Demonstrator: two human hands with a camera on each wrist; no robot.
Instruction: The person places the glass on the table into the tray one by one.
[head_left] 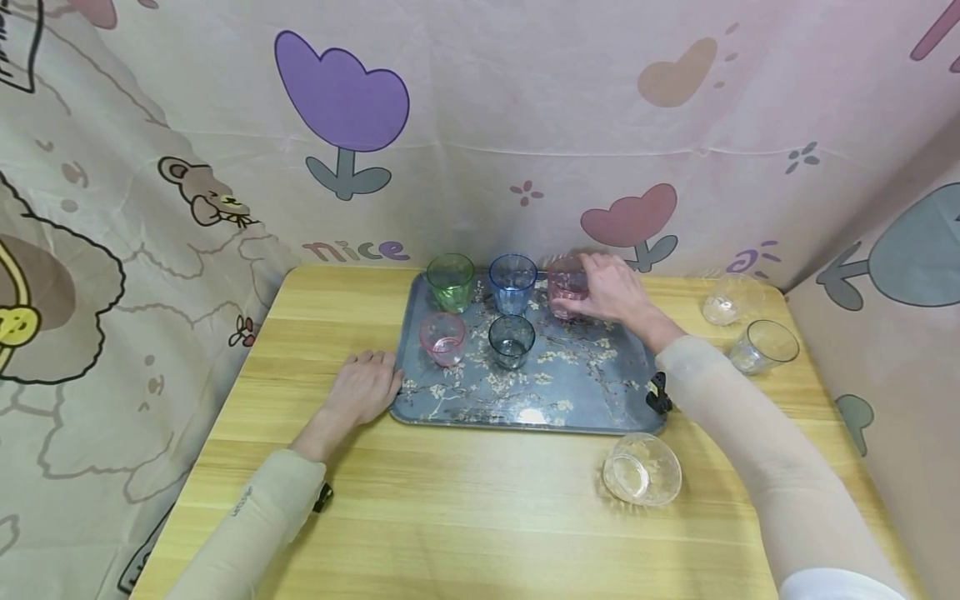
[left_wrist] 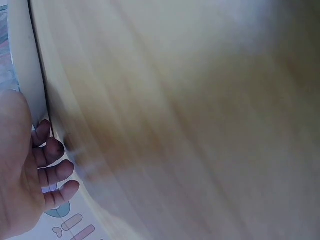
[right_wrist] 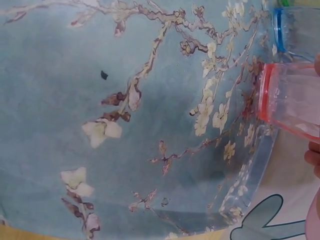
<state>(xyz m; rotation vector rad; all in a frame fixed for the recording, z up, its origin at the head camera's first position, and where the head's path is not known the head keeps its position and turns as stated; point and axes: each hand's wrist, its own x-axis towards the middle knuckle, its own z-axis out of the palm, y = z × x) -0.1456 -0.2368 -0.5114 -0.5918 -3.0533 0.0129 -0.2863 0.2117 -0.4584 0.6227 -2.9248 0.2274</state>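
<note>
My right hand (head_left: 617, 290) grips a pink glass (head_left: 566, 293) at the back of a blue-grey tray (head_left: 585, 396) with a blossom pattern. In the right wrist view that pink glass (right_wrist: 292, 97) has its base close over the tray's back part, and fingertips (right_wrist: 313, 159) show at the right border. To its left on the tray stand a blue glass (head_left: 513, 287) and a green glass (head_left: 451, 287). In front of those are a smaller pink glass (head_left: 442, 342) and a dark grey glass (head_left: 512, 343). My left hand (head_left: 360, 387) rests at the tray's left edge, fingers relaxed.
A clear glass bowl (head_left: 641, 471) sits on the wooden table (head_left: 465, 517) just before the tray's front right corner. Two clear glasses, a nearer one (head_left: 761, 348) and a farther one (head_left: 723, 307), stand at the right. Printed cloth (head_left: 480, 125) hangs close behind the tray.
</note>
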